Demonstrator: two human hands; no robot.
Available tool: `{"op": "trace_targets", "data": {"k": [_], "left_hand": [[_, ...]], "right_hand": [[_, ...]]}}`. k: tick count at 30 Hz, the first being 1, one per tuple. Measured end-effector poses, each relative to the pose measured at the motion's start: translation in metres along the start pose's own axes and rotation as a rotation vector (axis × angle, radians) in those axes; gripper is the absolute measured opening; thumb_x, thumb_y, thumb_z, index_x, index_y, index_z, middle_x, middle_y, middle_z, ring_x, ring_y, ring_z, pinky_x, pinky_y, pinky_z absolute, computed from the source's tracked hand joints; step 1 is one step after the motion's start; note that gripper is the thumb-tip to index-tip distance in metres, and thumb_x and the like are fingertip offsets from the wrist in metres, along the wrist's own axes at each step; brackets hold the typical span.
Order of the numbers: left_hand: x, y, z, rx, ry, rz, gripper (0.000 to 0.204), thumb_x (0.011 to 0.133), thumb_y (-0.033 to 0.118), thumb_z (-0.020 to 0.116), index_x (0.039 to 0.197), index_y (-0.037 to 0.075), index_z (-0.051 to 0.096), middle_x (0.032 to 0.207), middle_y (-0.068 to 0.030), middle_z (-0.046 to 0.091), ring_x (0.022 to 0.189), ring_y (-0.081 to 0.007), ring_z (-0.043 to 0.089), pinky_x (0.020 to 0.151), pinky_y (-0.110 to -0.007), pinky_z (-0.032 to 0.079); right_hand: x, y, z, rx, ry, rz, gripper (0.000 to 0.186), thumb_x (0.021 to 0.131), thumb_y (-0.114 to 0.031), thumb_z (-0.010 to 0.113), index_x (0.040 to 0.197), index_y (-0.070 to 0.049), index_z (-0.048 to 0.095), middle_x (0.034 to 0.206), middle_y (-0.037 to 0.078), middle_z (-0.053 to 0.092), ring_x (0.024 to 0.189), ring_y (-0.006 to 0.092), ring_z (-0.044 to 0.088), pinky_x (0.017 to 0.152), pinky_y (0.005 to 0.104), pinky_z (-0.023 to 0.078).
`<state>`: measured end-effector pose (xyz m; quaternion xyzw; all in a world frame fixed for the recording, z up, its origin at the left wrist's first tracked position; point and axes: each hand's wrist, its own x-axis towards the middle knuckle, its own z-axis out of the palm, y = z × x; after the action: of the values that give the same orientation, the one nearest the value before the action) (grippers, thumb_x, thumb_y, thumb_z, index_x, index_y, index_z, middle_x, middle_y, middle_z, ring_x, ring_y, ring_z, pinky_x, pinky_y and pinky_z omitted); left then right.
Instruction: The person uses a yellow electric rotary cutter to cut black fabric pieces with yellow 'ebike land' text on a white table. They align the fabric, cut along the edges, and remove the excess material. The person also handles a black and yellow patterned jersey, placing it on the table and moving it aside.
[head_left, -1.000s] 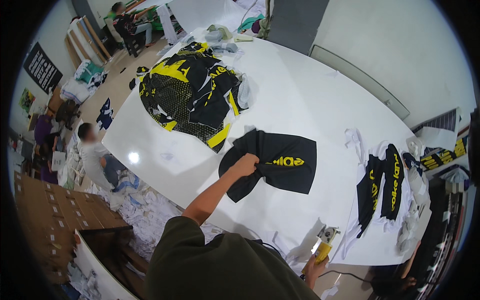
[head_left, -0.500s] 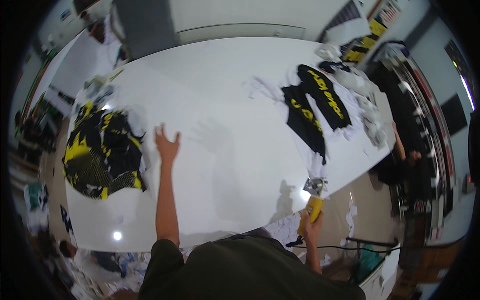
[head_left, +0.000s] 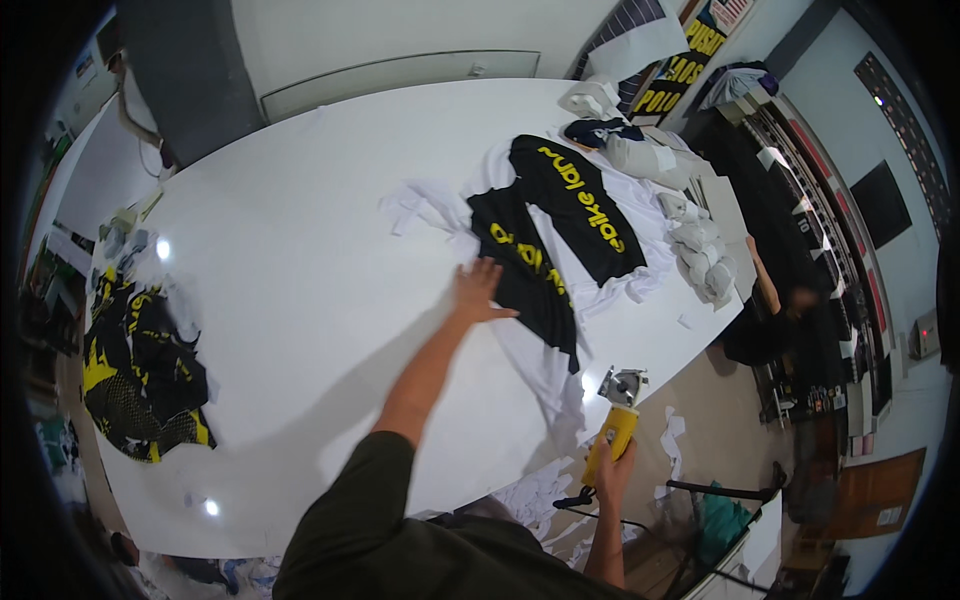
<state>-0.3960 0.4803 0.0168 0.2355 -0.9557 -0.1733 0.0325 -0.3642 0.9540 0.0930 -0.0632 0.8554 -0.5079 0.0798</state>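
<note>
A black fabric panel (head_left: 522, 275) with yellow lettering lies on the right half of the white table (head_left: 330, 200). Over the panel's edge facing the table's middle, the left hand (head_left: 478, 292) is spread open, empty. By the table's near right edge, the right hand (head_left: 612, 465) is wrapped around a yellow power cutter (head_left: 613, 430). Black-and-yellow fabric (head_left: 145, 375) sits heaped at the table's left end; a grey pillar (head_left: 190, 80) stands beyond its far edge, a long dark machine (head_left: 790, 210) off its right end.
</note>
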Motion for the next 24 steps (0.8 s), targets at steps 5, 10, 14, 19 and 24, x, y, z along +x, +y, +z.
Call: {"op": "trace_targets", "data": {"k": [5, 10, 14, 19, 24], "left_hand": [[-0.056, -0.174, -0.085, 0.091, -0.179, -0.18, 0.136, 0.062, 0.091, 0.069, 0.166, 0.014, 0.026, 0.173, -0.012, 0.022, 0.161, -0.0355, 0.01, 0.119, -0.075, 0.005], [-0.186, -0.355, -0.181, 0.512, -0.379, -0.865, 0.133, 0.065, 0.076, 0.081, 0.166, 0.013, 0.022, 0.173, -0.0142, 0.02, 0.159, -0.0421, 0.012, 0.121, -0.073, 0.009], [-0.219, -0.334, -0.153, 0.451, 0.025, -0.855, 0.081, 0.1, 0.036, 0.062, 0.166, 0.014, 0.021, 0.173, -0.0154, 0.018, 0.158, -0.0411, 0.018, 0.12, -0.072, 0.017], [-0.254, -0.178, -0.089, -0.028, 0.0, -0.696, 0.093, 0.095, 0.064, 0.059, 0.166, 0.015, 0.024, 0.173, -0.0144, 0.014, 0.159, -0.0417, 0.013, 0.116, -0.078, 0.013], [-0.375, -0.211, -0.097, 0.202, -0.03, -0.782, 0.09, 0.097, 0.065, 0.055, 0.166, 0.016, 0.024, 0.173, -0.0158, 0.013, 0.158, -0.0443, 0.012, 0.117, -0.077, 0.008]], "right_hand": [[0.067, -0.006, -0.014, 0.057, -0.011, 0.136, 0.051, 0.096, -0.02, 0.067, 0.136, 0.004, 0.044, 0.1, 0.017, 0.065, 0.082, 0.0219, 0.068, 0.07, 0.0355, 0.058], [0.122, -0.007, 0.005, 0.162, -0.058, 0.12, 0.044, 0.098, -0.021, 0.066, 0.129, 0.003, 0.046, 0.095, 0.014, 0.064, 0.074, 0.0198, 0.068, 0.06, 0.0346, 0.059], [0.144, -0.025, 0.021, 0.195, -0.105, 0.169, 0.042, 0.099, -0.023, 0.065, 0.126, 0.003, 0.046, 0.097, 0.015, 0.063, 0.076, 0.0214, 0.069, 0.061, 0.0366, 0.062], [0.164, -0.016, 0.04, 0.275, -0.096, 0.248, 0.04, 0.099, -0.027, 0.064, 0.122, 0.0, 0.046, 0.099, 0.016, 0.063, 0.077, 0.0257, 0.071, 0.057, 0.0397, 0.064], [0.237, 0.01, 0.062, 0.377, -0.051, 0.284, 0.047, 0.098, -0.037, 0.067, 0.119, 0.0, 0.046, 0.09, 0.018, 0.064, 0.071, 0.0288, 0.071, 0.054, 0.0422, 0.063]]}}
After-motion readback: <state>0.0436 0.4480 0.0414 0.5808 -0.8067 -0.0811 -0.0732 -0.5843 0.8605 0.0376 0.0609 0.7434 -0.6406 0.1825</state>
